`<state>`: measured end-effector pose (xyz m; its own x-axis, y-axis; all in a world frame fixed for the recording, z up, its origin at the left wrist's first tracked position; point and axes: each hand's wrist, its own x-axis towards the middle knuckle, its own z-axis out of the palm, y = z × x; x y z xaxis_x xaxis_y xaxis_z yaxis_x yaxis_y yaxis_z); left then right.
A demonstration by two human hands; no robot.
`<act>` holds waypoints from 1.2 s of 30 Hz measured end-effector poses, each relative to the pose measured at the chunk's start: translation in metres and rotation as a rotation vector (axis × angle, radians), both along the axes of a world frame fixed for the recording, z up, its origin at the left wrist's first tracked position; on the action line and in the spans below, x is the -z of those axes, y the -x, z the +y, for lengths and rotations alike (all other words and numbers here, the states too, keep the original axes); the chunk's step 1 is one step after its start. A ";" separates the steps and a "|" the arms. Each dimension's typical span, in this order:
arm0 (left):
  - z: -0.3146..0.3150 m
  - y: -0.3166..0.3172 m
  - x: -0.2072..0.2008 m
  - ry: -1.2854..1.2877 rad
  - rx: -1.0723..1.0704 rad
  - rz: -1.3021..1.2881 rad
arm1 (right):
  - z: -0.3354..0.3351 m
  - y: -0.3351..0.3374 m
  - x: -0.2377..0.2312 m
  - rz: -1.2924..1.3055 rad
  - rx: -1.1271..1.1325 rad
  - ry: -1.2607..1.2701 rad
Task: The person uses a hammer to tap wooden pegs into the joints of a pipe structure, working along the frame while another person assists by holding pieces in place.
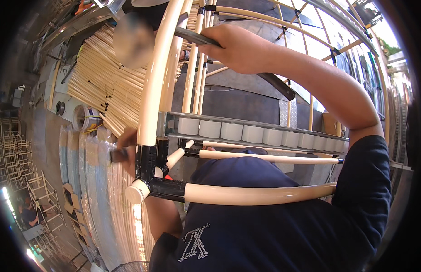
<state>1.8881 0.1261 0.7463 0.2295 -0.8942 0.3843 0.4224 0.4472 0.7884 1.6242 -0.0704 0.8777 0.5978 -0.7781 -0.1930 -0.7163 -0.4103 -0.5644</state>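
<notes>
Right hand: right hand (240, 47) is clenched over a dark flat metal bar (274, 81), knuckles up, gripping near the bar's upper end; the bar slants away below the wrist across the frame of cream-coloured round pipes (151, 90).
Left hand: left hand (125, 147) sits low, half hidden behind the upright pipe, closed on a small dark tool (118, 155) whose kind I cannot tell.
Joint: just beside the left hand, a black plastic pipe connector (149, 165) ties the upright pipe to a horizontal cream pipe (255, 194) that runs across the person's chest; a cream end cap (135, 191) sticks out below it.
Doing it well: judging from the pose, the bar hand steadies the frame while the tool hand works at the connector, so the tool should stay square on the fastener and the bar grip firm so the pipe does not twist.
Further out: a metal roller track with white wheels (246, 131) crosses behind the connector, under the bar.
Surface: beyond the left hand lie a bundle of loose cream pipes (106, 77) and wrapped pipe bundles in clear plastic (90, 181).
Room: workshop floor with pipe racks (20, 154) at far left, bright windows (364, 41) past the right arm.
</notes>
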 end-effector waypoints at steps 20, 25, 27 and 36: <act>-0.046 0.016 -0.036 -0.082 -0.043 -0.395 | 0.027 0.024 0.056 0.124 -0.334 -0.480; -0.048 0.019 -0.039 -0.080 -0.051 -0.481 | 0.026 0.011 0.090 0.127 -0.326 -0.489; -0.047 0.019 -0.039 -0.077 -0.073 -0.527 | 0.027 0.009 0.098 0.062 -0.335 -0.511; -0.044 0.019 -0.038 -0.100 -0.094 -0.500 | 0.048 0.017 0.133 -0.094 -0.392 -0.468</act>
